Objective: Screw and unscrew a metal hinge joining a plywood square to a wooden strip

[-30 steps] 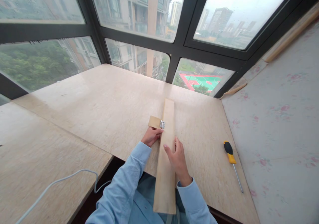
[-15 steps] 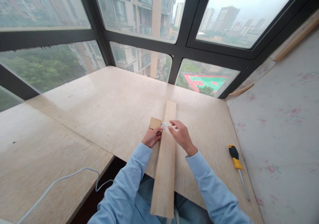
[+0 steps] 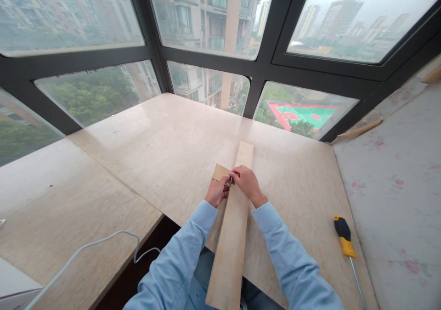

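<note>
- Running lengthwise from the person toward the dark-framed windows (image 3: pixel 210 20), one long pale wooden board (image 3: pixel 229 255) lies on the tabletop (image 3: pixel 138 140), near end overhanging.
- One small tan wooden piece (image 3: pixel 220 170) juts leftward; one silvery metal hinge (image 3: pixel 232 181), partly hidden, sits between.
- Left hand (image 3: pixel 217 191), right hand (image 3: pixel 248 184): fingers bunched at the hinge; cannot tell what they pinch.
- One black-and-yellow screwdriver (image 3: pixel 345 239), shaft nearer the person.

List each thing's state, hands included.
Metal hinge: mostly covered.
Long wooden board: lying flat, near end overhanging.
Small wooden piece: beside the board, partly covered.
Left hand: thumb at the hinge.
Right hand: fingertips at the hinge; grip unclear.
Screwdriver: lying apart from the hands.
White cable: loosely curved.
Upper right window: looks shut.
</note>
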Tool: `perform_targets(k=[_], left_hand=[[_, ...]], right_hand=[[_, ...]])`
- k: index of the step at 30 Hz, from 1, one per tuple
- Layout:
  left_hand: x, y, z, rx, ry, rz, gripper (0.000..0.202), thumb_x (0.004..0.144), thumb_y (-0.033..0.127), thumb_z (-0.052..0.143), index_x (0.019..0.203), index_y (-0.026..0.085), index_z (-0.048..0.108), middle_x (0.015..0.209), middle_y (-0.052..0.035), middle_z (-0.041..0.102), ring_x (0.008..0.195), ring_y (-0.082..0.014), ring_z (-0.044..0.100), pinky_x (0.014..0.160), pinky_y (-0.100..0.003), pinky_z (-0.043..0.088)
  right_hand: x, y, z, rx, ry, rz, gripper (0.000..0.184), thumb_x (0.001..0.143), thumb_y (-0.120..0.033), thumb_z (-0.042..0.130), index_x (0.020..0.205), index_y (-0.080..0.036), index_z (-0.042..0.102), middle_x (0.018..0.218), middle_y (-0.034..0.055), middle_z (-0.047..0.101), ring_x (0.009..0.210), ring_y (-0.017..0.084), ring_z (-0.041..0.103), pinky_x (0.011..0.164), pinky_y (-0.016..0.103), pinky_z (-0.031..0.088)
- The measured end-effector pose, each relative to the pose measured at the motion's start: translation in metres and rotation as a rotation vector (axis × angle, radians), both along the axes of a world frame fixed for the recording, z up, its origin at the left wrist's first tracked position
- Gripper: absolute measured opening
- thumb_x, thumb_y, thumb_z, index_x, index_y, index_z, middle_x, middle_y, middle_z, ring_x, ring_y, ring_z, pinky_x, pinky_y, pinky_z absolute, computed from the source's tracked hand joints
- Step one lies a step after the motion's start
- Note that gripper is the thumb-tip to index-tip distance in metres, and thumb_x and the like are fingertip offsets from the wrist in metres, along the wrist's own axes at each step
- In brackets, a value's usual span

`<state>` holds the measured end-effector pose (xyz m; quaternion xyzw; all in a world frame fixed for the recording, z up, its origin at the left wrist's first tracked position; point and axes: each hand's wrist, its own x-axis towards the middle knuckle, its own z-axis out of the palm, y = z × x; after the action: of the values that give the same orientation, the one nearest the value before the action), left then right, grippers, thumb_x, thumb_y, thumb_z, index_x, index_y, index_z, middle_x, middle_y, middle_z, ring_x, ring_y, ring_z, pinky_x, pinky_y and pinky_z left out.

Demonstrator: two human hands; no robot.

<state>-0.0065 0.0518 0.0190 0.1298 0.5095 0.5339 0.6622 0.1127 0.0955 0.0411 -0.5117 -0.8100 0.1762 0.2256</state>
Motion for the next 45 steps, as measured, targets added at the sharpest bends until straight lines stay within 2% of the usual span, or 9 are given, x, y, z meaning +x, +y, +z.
perform_targets(k=[4,10,24,37,45], left_hand=[[0.0019,0.0006,-0.0006,0.003,0.04,0.011,0.032,0.069,0.029,0.074,0.095,0.014,0.064,0.072,-0.0039,0.068,0.056,-0.0153,0.063,0.054,-0.027,0.05],[0.0038,0.0015,-0.0005,-0.011,0.065,0.03,0.03,0.069,0.029,0.074,0.094,0.014,0.065,0.072,-0.004,0.068,0.056,-0.0164,0.063,0.052,-0.027,0.049],[0.0036,0.0015,-0.0032,-0.01,0.06,0.044,0.024,0.069,0.024,0.073,0.089,0.014,0.064,0.067,-0.0026,0.065,0.053,-0.0143,0.06,0.052,-0.026,0.049],[0.0034,0.0013,-0.0017,0.0,0.055,0.03,0.026,0.07,0.024,0.072,0.092,0.013,0.062,0.065,-0.0006,0.063,0.05,-0.0134,0.059,0.048,-0.024,0.047],[0.0034,0.0015,0.0,-0.008,0.062,0.039,0.029,0.07,0.026,0.074,0.093,0.012,0.063,0.067,-0.0021,0.065,0.051,-0.0136,0.06,0.05,-0.025,0.049]], right_hand=[[0.0011,0.0022,0.0031,0.022,-0.113,0.016,0.021,0.095,-0.026,0.053,0.083,-0.021,0.07,0.09,0.006,0.068,0.085,0.02,0.062,0.073,0.029,0.044],[0.0029,0.0044,0.0016,0.069,-0.184,0.103,0.019,0.097,-0.025,0.049,0.093,-0.021,0.067,0.096,0.0072,0.068,0.093,0.021,0.062,0.076,0.029,0.045],[0.0009,-0.0012,0.0056,0.108,-0.291,0.072,0.021,0.098,-0.026,0.048,0.092,-0.02,0.067,0.095,0.0081,0.066,0.095,0.022,0.061,0.072,0.03,0.044],[0.0035,0.0011,0.0055,0.096,-0.253,0.124,0.017,0.097,-0.023,0.05,0.094,-0.018,0.066,0.098,0.006,0.067,0.095,0.019,0.06,0.079,0.027,0.042],[-0.0009,-0.0012,0.0076,0.066,-0.245,0.036,0.021,0.098,-0.032,0.051,0.091,-0.019,0.067,0.096,0.0057,0.067,0.093,0.019,0.061,0.071,0.027,0.041]])
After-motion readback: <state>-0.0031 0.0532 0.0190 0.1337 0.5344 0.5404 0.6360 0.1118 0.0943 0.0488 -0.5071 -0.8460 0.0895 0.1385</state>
